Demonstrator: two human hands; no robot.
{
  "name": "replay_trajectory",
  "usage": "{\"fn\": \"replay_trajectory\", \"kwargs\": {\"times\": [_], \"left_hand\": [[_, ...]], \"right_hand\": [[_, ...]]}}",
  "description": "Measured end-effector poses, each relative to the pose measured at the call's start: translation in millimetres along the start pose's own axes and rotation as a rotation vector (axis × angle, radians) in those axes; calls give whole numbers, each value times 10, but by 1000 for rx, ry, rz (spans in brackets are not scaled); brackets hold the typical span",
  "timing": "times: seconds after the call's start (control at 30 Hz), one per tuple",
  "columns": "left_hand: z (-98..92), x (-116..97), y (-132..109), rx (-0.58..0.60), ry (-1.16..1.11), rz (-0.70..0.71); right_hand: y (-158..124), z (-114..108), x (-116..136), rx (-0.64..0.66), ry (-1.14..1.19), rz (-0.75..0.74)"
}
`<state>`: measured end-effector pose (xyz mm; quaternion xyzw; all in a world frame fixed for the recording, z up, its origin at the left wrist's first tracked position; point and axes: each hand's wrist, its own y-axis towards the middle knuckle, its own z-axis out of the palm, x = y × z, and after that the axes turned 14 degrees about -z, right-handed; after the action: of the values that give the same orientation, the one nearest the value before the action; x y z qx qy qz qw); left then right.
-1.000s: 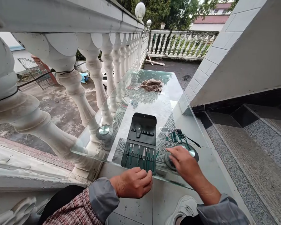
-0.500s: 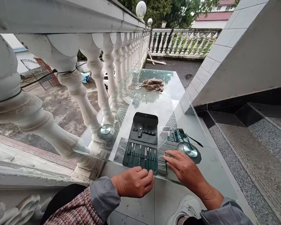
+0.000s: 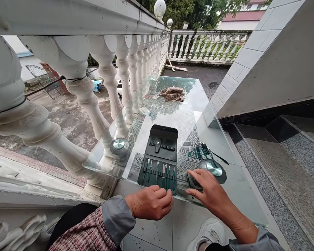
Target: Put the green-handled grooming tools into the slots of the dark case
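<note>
A black tool case (image 3: 161, 150) lies open on a glass table (image 3: 178, 108), with several green-handled manicure tools (image 3: 159, 172) slotted in its near half. My left hand (image 3: 150, 202) is curled closed at the case's near edge, fingertips on it. My right hand (image 3: 208, 190) rests on the glass just right of the case. Its fingers are bent over a thin dark tool (image 3: 191, 188). More loose green tools and small scissors (image 3: 201, 150) lie in a row beyond my right hand.
A white stone balustrade (image 3: 86, 94) runs along the table's left side. A tiled wall (image 3: 264, 62) and dark stone steps (image 3: 277, 167) rise on the right. A crumpled brown cloth (image 3: 172, 93) sits at the far end. Round metal table mounts (image 3: 119, 144) show under the glass. My white shoe (image 3: 209, 232) is below.
My right hand has drawn back from the loose tools toward the near edge, bringing a thin tool beside the case. My left hand has stayed at the case's edge.
</note>
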<state>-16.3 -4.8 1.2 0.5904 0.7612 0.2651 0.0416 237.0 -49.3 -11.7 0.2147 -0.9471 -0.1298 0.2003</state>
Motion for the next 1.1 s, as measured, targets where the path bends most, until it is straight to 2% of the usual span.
{"fn": "replay_trajectory", "kwargs": {"times": [0.23, 0.53, 0.63, 0.77, 0.83, 1.0, 1.1], "left_hand": [[1, -10, -1, -30, -7, -2], [13, 3, 2, -43, -9, -4], [14, -2, -5, -26, -7, 1], [14, -13, -7, -37, -7, -5], [15, -16, -6, -50, -6, -8], [15, -24, 0, -60, 6, -11], [9, -25, 10, -69, 7, -14]], "right_hand": [[1, 20, 11, 36, -60, -42], [16, 65, 118, 9, -72, -160], [23, 53, 163, -17, -24, -198], [16, 75, 238, -77, 154, -224], [16, 103, 269, -127, 254, -183], [117, 120, 335, -271, 370, 123], [264, 93, 407, -319, 425, 220]]}}
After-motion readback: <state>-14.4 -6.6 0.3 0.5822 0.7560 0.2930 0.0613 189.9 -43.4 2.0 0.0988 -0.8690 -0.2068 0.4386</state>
